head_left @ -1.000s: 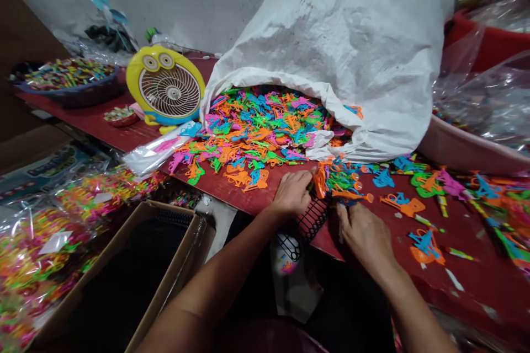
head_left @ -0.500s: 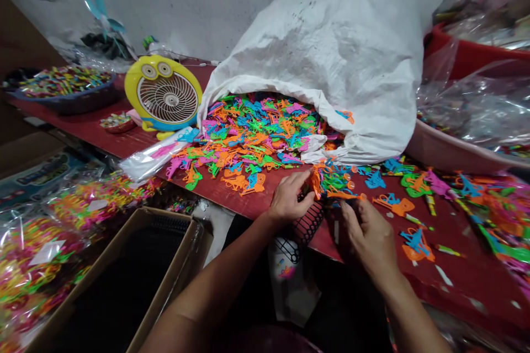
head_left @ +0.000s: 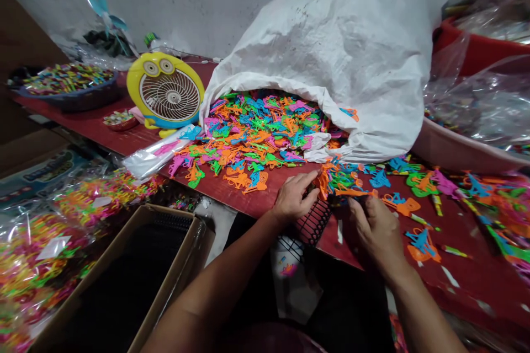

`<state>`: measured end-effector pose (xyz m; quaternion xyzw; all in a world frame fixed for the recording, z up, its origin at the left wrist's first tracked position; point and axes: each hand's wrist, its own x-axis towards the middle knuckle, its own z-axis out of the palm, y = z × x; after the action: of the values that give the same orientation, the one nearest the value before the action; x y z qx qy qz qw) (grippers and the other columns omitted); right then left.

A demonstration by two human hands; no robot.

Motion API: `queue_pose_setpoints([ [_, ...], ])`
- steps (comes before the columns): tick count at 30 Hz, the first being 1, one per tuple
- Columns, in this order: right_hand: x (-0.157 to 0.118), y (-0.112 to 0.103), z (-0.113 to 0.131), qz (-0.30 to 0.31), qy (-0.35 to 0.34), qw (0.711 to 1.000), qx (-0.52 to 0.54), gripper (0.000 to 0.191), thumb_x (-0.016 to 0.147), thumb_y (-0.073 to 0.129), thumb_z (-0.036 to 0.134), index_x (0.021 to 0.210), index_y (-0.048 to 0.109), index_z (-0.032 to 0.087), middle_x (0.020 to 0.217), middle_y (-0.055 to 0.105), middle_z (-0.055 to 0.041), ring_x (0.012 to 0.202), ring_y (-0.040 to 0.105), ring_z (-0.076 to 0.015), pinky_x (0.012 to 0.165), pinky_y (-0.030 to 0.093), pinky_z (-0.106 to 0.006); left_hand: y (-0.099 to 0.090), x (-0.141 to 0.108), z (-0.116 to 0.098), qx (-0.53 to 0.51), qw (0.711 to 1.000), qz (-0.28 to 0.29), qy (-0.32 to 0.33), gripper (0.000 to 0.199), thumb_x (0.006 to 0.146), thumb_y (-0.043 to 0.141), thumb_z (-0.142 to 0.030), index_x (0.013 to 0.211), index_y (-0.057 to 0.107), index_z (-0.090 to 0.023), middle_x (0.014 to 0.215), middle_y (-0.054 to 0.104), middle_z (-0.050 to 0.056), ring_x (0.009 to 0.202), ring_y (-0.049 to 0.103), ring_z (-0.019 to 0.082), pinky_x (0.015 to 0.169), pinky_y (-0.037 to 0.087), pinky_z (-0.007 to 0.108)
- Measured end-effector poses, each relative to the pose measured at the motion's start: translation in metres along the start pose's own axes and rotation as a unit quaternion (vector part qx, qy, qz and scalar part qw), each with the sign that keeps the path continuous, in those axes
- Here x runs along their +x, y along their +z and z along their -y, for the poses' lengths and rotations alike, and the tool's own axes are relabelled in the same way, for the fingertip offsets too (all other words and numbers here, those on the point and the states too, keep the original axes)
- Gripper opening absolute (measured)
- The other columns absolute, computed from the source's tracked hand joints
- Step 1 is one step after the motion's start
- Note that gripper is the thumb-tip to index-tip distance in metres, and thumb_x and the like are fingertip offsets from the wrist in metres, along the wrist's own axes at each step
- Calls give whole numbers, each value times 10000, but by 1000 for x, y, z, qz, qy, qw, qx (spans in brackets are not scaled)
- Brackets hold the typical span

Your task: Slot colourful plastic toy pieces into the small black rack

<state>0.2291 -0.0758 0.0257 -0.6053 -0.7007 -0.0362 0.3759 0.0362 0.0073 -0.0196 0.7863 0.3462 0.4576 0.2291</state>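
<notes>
My left hand (head_left: 295, 196) is at the table's front edge, its fingers closed round orange plastic pieces (head_left: 324, 178) at the end of a black wire-like grid (head_left: 311, 224). The grid hangs partly over the edge. Just to the right, my right hand (head_left: 377, 226) has its thumb and forefinger close together at the end of a long orange piece (head_left: 356, 193); whether they grip it is hard to make out. Green and blue pieces (head_left: 343, 176) lie behind the hands. A large white sack (head_left: 356, 49) spills many coloured plastic pieces (head_left: 260, 127) onto the red table (head_left: 211, 198).
A yellow fan (head_left: 165, 94) stands left of the sack, near a blue basin (head_left: 83, 98). An open cardboard box (head_left: 165, 273) holds black items at lower left, beside filled bags (head_left: 53, 248). Tubs (head_left: 459, 146) stand at right.
The whole view has shifted slightly. More of the black grid shows, spread flatter below my left hand. Both hands stay near the orange pieces.
</notes>
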Motion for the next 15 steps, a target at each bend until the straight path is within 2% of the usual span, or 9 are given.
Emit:
queue_pose_setpoints([
  [6,6,-5,-9,43,-13,999,21,321,975,498,404,710,442,231,654,477,18,569,450,-133,572,342,-277,1,1,1,-5,1000,11,-12,472,930,551,-275,1393,514,-188,1291,677,108,1165,648,235,1008,520,409],
  [12,17,-17,-14,110,-53,991,60,213,975,498,381,840,561,229,690,569,7,593,525,-146,612,418,-279,0,2,2,0,1000,23,-16,483,943,540,-282,1417,488,-208,1292,679,98,1134,664,224,1011,512,405],
  [15,20,-23,-19,144,-52,986,67,187,975,497,384,952,610,237,786,643,-21,682,605,-171,668,471,-291,1,1,2,3,999,26,-19,474,947,539,-290,1411,497,-204,1263,692,97,1120,669,226,989,525,404],
])
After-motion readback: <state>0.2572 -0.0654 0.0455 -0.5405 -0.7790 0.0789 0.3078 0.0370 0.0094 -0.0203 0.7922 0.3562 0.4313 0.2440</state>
